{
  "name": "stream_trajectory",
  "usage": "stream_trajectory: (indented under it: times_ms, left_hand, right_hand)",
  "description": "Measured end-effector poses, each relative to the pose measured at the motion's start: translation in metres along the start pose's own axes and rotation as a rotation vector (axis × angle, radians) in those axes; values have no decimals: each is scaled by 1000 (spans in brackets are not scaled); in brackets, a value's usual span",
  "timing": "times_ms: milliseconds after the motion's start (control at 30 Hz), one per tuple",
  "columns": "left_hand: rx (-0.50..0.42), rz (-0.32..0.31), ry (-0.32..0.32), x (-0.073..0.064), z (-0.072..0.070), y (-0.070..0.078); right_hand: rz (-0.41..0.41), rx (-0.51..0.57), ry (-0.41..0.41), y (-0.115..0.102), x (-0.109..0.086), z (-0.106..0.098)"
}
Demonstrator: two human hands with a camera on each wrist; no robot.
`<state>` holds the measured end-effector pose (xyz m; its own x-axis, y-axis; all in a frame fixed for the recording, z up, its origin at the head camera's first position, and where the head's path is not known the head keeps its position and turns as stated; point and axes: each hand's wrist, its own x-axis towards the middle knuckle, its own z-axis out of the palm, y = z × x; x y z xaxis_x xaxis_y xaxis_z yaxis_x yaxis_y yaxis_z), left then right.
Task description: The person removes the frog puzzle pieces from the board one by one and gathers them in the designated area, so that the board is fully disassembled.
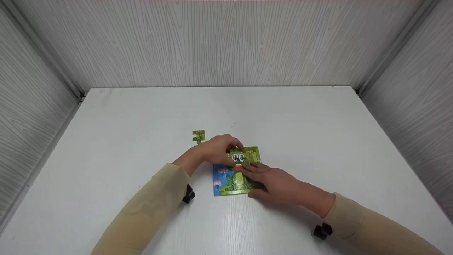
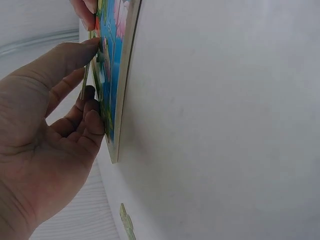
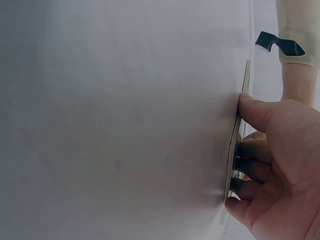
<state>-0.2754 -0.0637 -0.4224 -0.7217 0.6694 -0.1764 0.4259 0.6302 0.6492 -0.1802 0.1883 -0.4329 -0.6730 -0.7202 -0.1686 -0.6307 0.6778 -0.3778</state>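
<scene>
A square frog jigsaw puzzle lies flat on the white table, with blue water and pink flowers at its left side. My left hand pinches a puzzle piece with the frog's eyes over the upper part of the picture. In the left wrist view, that thin piece stands tilted between thumb and fingers, partly apart from the puzzle's surface. My right hand rests on the puzzle's right side, fingers stretched across the frog and thumb at the near right edge. The right hand hides part of the picture.
Beyond the left hand, loose green puzzle material lies on the table, partly hidden by that hand. Wood-grain panels rise at the back and both sides. Each sleeve carries a small black device.
</scene>
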Motion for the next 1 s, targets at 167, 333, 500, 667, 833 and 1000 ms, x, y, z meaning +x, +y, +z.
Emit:
stream_trajectory:
  times_ms: [167, 333, 500, 667, 833, 1000]
  left_hand:
    - [-27, -20, 42, -1, 1, -3]
    - [-46, -24, 85, -2, 2, -6]
    - [-86, -15, 127, -6, -2, -8]
    - [-152, -24, 197, -16, -14, -14]
    - [-212, -50, 261, -30, -31, -23]
    - [-237, -96, 316, -48, -47, -34]
  right_hand:
    - [-16, 9, 13, 0, -1, 0]
    - [-15, 10, 14, 0, -1, 0]
    - [-13, 11, 15, 1, -1, 2]
    - [-33, 16, 25, 1, -1, 2]
    - [-5, 24, 15, 1, 0, 2]
    - [13, 14, 5, 1, 0, 2]
